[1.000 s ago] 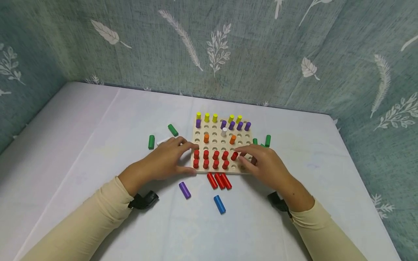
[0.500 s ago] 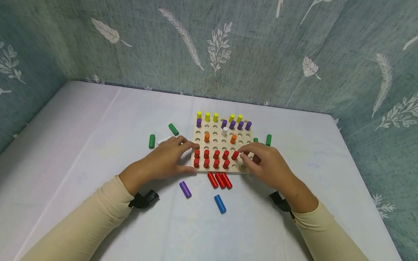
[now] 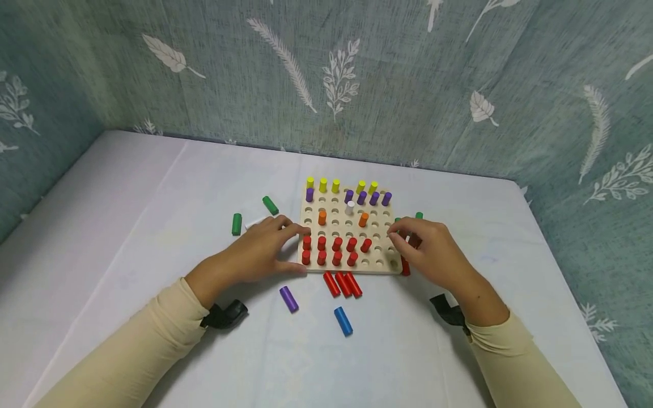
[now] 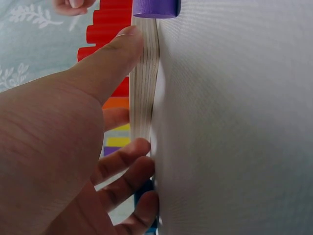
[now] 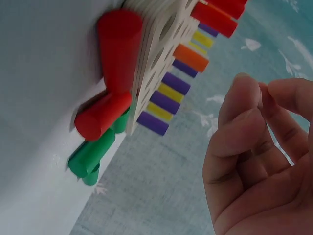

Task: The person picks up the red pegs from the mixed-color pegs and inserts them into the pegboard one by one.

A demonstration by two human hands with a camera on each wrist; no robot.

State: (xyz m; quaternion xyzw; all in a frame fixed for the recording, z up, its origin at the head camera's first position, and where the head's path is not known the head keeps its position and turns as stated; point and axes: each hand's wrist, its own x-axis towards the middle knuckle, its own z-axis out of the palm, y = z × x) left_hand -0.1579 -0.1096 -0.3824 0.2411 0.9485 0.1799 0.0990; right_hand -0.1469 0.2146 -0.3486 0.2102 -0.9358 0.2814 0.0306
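A light wooden pegboard [image 3: 336, 226] carries upright pegs. Red pegs [image 3: 337, 243] fill much of its two front rows, with orange, white, purple and yellow ones farther back. My left hand [image 3: 260, 249] rests against the board's left side, and its thumb touches the edge near the front corner. In the left wrist view the other fingers lie along that edge. Over the right edge hovers my right hand [image 3: 436, 252], fingers loosely bent and thumb near the index finger; nothing shows between them. The rightmost red peg [image 3: 366, 245] of the second row leans slightly.
Three loose red pegs [image 3: 343, 284] lie before the board, with a purple peg [image 3: 288, 299] and a blue peg [image 3: 343, 321] nearer. Green pegs [image 3: 237, 224] and a white one lie to the left. Red [image 5: 120, 49] and green pegs [image 5: 91, 157] lie along the right side.
My right hand has drawn away from the leaning red peg toward the board's right edge, uncovering holes and a loose red peg there. The left hand has stayed in place.
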